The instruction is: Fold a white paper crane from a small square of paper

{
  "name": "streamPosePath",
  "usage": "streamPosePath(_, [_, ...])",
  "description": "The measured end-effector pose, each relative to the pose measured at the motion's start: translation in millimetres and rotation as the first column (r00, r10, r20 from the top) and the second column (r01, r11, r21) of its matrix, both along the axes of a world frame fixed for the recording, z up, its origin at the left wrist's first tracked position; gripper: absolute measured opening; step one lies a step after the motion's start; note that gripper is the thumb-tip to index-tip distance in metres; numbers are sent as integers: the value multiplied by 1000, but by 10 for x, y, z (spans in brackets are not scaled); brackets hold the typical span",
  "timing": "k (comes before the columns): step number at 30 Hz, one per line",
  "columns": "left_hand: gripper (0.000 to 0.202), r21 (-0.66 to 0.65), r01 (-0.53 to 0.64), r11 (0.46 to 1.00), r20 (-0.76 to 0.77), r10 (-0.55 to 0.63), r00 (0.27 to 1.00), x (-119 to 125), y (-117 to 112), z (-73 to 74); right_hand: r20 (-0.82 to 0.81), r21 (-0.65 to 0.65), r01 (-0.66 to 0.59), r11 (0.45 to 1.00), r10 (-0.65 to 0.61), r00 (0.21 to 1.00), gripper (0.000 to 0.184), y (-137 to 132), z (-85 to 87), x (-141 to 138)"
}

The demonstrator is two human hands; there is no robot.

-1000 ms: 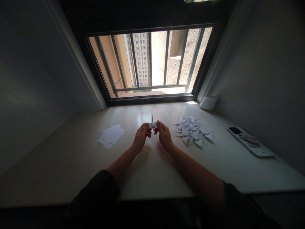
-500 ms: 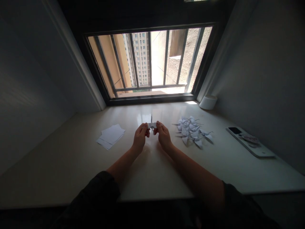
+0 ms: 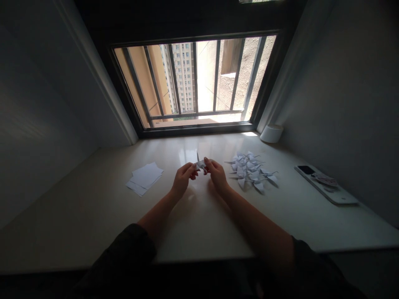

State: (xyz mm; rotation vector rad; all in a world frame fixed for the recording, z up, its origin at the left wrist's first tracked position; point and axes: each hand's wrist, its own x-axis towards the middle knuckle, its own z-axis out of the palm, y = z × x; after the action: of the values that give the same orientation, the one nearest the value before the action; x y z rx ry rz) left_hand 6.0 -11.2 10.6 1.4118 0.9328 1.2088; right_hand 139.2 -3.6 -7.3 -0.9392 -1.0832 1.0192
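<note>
A small white paper crane [image 3: 201, 165] is held between my two hands over the middle of the sill, one thin point sticking up toward the window. My left hand [image 3: 184, 174] pinches its left side between thumb and fingers. On the other side my right hand [image 3: 215, 171] grips it the same way, slightly higher. Fingers hide parts of the crane. To the right lies a cluster of several finished paper cranes [image 3: 249, 170]. Some white paper sheets [image 3: 145, 177] lie overlapping on the left.
The pale sill [image 3: 199, 224] runs up to a dark-framed window [image 3: 199, 132] with bars outside. A white roll [image 3: 271, 133] stands in the back right corner. A phone [image 3: 327, 187] lies near the right wall.
The crane has tilted, its right side now higher. My left hand has shifted slightly down, and my right hand has moved a little right.
</note>
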Motion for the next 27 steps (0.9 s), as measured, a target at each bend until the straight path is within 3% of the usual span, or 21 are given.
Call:
streamPosePath(5, [56,-40,-81,996,-29,80,996,-43,31,-13,-32,-78,-99,992,96,995,43,71,13,115])
streamPosePath(9, [42,17,-122,992,-49,122,991,-76,79,-36,-44,-127,-234,964,230,972,41,83,4,170])
streamPosePath(16, [29,42,-53,998,14,52,999,-59,90,-51,-25,-193,-294,936,295,955,38,70,-9,171])
streamPosePath(18, [28,25,-99,995,42,98,994,-54,94,-48,1,-143,-237,961,240,971,34,87,-16,172])
streamPosePath(21, [28,6,-186,982,76,185,980,-56,105,-45,136,69,-112,991,102,985,35,89,-8,189])
streamPosePath(24, [31,-20,-198,980,85,199,976,-57,108,-56,346,303,-106,947,-5,938,36,56,16,211])
streamPosePath(27, [31,-18,-145,989,79,146,986,-45,101,-78,423,390,-103,915,-78,903,28,37,19,221])
